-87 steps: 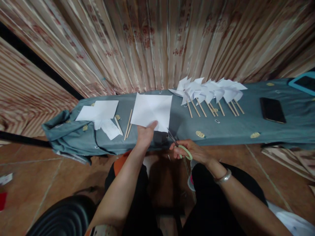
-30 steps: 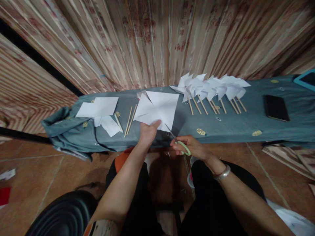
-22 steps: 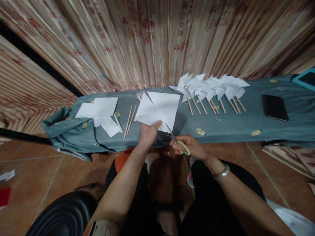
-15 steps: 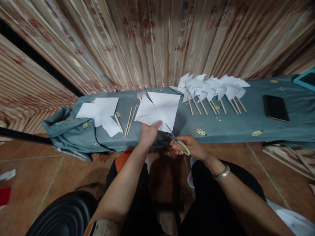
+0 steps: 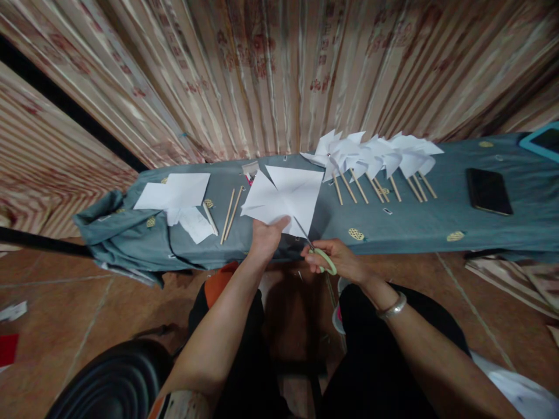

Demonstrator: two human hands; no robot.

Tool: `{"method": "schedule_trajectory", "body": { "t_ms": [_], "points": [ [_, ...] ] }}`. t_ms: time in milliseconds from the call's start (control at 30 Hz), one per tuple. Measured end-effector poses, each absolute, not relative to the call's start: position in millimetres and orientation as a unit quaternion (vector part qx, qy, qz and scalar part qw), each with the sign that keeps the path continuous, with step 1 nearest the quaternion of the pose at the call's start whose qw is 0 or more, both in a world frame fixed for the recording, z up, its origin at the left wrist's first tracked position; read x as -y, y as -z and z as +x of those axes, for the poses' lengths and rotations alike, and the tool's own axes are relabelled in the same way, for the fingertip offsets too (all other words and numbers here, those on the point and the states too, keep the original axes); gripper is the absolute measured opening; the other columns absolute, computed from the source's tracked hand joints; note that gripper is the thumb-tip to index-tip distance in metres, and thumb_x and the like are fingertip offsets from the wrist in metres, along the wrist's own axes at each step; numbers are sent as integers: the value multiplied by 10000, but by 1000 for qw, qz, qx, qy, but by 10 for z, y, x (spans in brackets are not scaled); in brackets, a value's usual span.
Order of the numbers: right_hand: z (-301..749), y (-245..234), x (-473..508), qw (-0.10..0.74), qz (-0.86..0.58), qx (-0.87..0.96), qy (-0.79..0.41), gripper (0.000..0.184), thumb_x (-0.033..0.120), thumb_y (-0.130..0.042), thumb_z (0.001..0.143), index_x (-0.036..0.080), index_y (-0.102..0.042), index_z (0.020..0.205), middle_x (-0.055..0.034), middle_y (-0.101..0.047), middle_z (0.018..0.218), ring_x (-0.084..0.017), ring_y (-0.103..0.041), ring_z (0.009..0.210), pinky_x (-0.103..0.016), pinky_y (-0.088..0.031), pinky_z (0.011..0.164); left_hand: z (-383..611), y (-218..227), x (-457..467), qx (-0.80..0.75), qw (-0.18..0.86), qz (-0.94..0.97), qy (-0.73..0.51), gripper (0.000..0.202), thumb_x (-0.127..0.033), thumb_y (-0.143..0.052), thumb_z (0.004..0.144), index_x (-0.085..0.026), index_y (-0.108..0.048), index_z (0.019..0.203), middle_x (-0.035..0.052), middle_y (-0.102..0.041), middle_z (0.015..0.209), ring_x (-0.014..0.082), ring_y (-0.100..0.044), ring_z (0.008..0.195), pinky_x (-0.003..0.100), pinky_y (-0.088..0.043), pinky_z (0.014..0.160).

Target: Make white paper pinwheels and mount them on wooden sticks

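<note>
My left hand [image 5: 267,235] pinches the near edge of a white paper sheet [image 5: 297,189], thumb on top and the other fingers underneath. Slits run from the sheet's corners toward its middle. My right hand [image 5: 334,259] grips a pair of scissors [image 5: 325,261] by the light green handles. Their blades lie at the near right corner of the sheet, pointing toward its centre. Just right of the sheet, several white paper pinwheels [image 5: 371,157] on wooden sticks lie overlapping in a row.
Blank paper sheets [image 5: 188,189] lie left on the grey-green cloth [image 5: 271,253], beside a white rolled stick [image 5: 210,219] and two wooden sticks [image 5: 229,215]. A black phone [image 5: 489,191] and a blue-framed device [image 5: 541,142] lie right. A black stool [image 5: 113,384] stands lower left.
The sheet and my left hand have shifted slightly right, bringing the paper further onto the scissor blades. My right hand has hardly moved.
</note>
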State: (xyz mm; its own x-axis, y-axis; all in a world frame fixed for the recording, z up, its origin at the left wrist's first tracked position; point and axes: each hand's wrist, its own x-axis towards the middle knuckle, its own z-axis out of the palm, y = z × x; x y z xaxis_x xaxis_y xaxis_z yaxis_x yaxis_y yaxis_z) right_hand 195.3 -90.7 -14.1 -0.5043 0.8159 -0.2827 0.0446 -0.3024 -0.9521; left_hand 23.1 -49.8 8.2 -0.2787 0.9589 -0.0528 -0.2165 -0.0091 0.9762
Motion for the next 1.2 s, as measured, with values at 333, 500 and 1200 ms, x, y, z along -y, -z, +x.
{"method": "schedule_trajectory", "body": {
  "t_ms": [333, 500, 1200],
  "points": [
    [1932, 114, 913, 288, -425, 508, -692, 421, 521, -820, 646, 147, -717, 809, 16, -626, 563, -71, -526, 493, -189, -386, 470, 236, -76, 496, -507, 480, 367, -615, 539, -218, -788, 539, -149, -665, 1059, 73, -743, 930, 242, -685, 917, 362, -496, 917],
    [1918, 113, 911, 294, -429, 510, -685, 436, 535, -811, 654, 150, -717, 834, 10, -635, 583, -76, -534, 513, -186, -384, 466, 241, -75, 515, -521, 478, 379, -597, 521, -230, -783, 542, -147, -663, 1043, 63, -740, 896, 239, -679, 894, 362, -498, 911],
    [1887, 93, 898, 306, -438, 510, -674, 415, 528, -815, 642, 150, -699, 768, 18, -621, 556, -72, -516, 486, -196, -378, 473, 260, -88, 549, -516, 481, 391, -591, 493, -216, -774, 581, -166, -658, 1058, 62, -746, 893, 247, -687, 917, 379, -495, 935]
  ]
}}
